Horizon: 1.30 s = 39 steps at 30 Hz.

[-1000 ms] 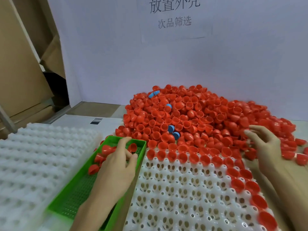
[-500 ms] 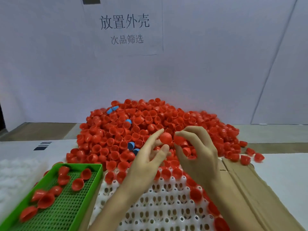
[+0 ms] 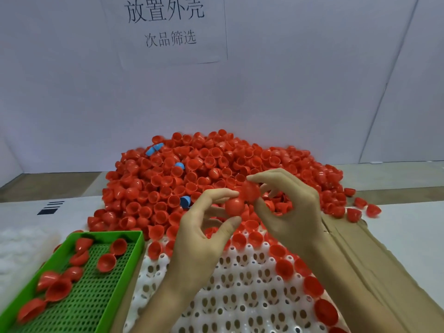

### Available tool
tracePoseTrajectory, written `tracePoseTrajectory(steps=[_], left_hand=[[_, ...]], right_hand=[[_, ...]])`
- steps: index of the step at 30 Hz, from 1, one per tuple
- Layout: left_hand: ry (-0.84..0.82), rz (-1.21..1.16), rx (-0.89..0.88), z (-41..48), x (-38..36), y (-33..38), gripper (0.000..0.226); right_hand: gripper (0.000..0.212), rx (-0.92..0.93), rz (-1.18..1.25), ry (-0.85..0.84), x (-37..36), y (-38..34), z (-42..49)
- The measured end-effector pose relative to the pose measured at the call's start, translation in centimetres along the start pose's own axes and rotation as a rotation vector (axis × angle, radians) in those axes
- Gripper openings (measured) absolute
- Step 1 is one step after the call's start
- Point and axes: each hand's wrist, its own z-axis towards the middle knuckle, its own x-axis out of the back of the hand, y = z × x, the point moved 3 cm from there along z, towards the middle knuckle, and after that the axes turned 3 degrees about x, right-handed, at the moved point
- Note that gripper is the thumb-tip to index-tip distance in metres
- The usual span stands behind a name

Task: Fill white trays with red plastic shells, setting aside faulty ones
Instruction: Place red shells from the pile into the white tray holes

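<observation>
Pinching a red shell (image 3: 234,207) between thumb and forefinger, dome toward the camera, the left hand (image 3: 199,239) is raised over the far edge of the white tray (image 3: 240,296). The right hand (image 3: 290,212) grips a second shell (image 3: 251,191) between thumb and forefinger, and the two shells touch. Whether they are nested cannot be told.

Seated shells (image 3: 284,269) fill the tray's far row and its right-hand column. The pile of red shells (image 3: 216,169) lies directly beyond the tray, with a few blue pieces (image 3: 185,201) mixed in. A green mesh basket (image 3: 108,234) stands just left of the tray and holds loose shells (image 3: 106,262). Cardboard (image 3: 374,255) lies along the tray's right side. A paper sign (image 3: 168,27) hangs on the wall behind the tray.
</observation>
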Motion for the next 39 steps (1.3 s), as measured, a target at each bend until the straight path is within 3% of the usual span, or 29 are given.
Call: tracePoseTrajectory(steps=[4,9,19,26,31,36,39], left_hand=[[-0.032,-0.051,0.037,-0.2,0.0,-0.1,0.027],[-0.108,-0.250,0.213,-0.1,0.0,-0.5,0.026],[-0.219,-0.303,0.298,-0.1,-0.4,-1.0,0.031],[-0.306,-0.239,0.289,-0.5,-1.1,-1.3,0.031],[-0.430,-0.150,0.286,-0.8,-1.6,-1.7,0.030],[-0.562,0.179,0.225,-1.5,-2.2,-2.2,0.018],[-0.656,0.318,0.208,-2.1,-2.4,-2.5,0.010]], right_hand=[[0.027,-0.152,0.119,-0.005,0.5,0.2,0.2],[0.024,-0.383,0.281,0.007,0.4,1.2,0.1],[0.014,-0.378,0.275,-0.186,0.1,1.1,0.1],[0.018,-0.480,0.222,-0.585,1.5,0.9,0.7],[0.013,-0.427,0.056,-0.629,1.9,0.1,0.5],[0.015,-0.454,-0.050,-0.541,4.8,0.2,-0.7],[0.015,-0.430,-0.113,-0.685,6.3,-0.7,-2.4]])
